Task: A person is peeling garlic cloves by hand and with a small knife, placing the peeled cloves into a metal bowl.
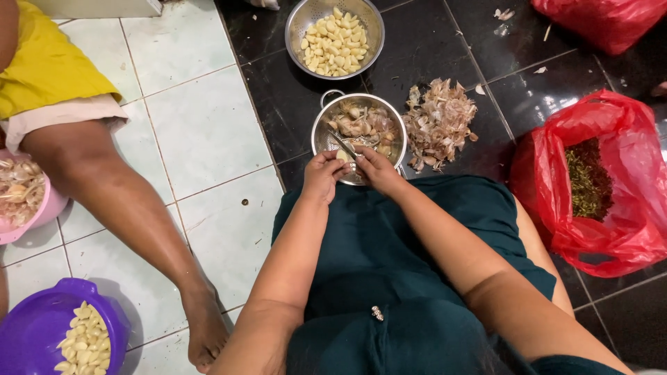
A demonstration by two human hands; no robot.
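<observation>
Head view: red bags (611, 180), probably herbs

You have one view only, from the camera on your head; it looks steeply down over your chest and lap to the tiled floor (208, 132), so your dark green dress fills the lower middle; your forearms run up from the bottom edge and your left hand (323, 177) and right hand (377, 169) meet near the centre, close to the lens; the far edge of the frame takes in a steel bowl (295, 28); the left margin catches another person's leg (118, 201); no second view shares this scene.
</observation>
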